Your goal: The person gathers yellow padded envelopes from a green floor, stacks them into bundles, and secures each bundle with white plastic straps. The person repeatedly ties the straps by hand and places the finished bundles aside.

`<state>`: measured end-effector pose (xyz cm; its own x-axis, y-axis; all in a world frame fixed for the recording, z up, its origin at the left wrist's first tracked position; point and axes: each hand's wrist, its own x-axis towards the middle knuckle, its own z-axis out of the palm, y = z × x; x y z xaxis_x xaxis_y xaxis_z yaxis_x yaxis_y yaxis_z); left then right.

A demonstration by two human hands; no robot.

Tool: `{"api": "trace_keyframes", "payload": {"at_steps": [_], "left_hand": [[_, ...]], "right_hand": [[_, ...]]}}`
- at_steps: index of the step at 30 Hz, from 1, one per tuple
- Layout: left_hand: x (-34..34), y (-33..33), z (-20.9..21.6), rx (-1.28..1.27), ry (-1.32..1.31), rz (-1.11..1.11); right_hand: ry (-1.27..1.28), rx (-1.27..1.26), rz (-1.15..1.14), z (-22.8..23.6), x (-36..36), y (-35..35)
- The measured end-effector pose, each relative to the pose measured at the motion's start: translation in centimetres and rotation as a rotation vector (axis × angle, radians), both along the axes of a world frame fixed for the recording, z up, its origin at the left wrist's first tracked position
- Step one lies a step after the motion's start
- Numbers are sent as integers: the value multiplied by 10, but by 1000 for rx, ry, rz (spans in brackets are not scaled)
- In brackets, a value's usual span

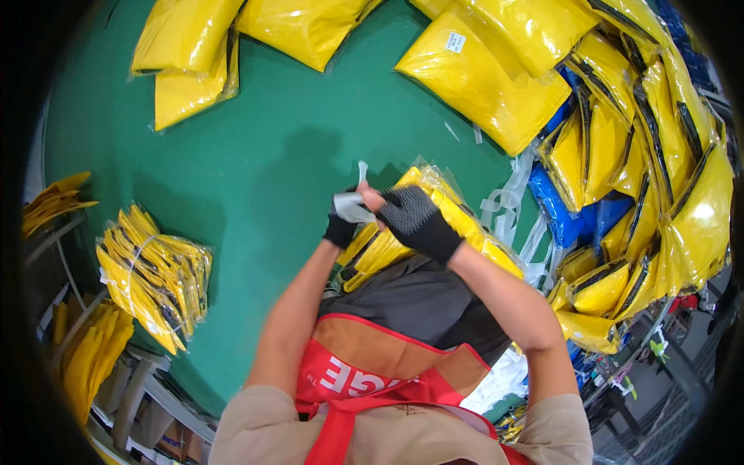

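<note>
My left hand [346, 213], in a dark glove, is closed around a translucent white plastic strip [362, 172] whose end sticks up past the fingers. My right hand [412, 217], in a black dotted glove with bare fingertips, presses against the left and pinches the same strip; slight blur hides the exact grip. Just beneath both hands, against my body, a stack of yellow bagged packets [380, 252] stands on edge in clear film. Part of that stack is covered by my forearms and gloves.
On the green table [256, 194], a strapped bundle of yellow packets [151, 275] lies at left. Yellow packets [488, 77] pile along the far and right sides, with blue packets [554, 205] among them. Loose white strips [508, 203] lie right of my hands. A rack with yellow packets [97, 349] stands lower left.
</note>
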<state>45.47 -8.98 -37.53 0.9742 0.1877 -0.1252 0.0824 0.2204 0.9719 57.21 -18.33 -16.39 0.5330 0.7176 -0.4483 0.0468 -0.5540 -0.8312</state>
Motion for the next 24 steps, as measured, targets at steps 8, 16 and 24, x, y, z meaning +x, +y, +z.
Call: {"api": "trace_keyframes", "payload": {"at_steps": [8,16,24], "left_hand": [[13,0,90,-77,343,4],[-14,7,19,-498,513,69],[23,34,53,-525,670,-335]], "right_hand": [[159,-244,77,-79,46,81],[-498,-494,209,8,12,41],[-807,-649,372,-48,-68,32]]}}
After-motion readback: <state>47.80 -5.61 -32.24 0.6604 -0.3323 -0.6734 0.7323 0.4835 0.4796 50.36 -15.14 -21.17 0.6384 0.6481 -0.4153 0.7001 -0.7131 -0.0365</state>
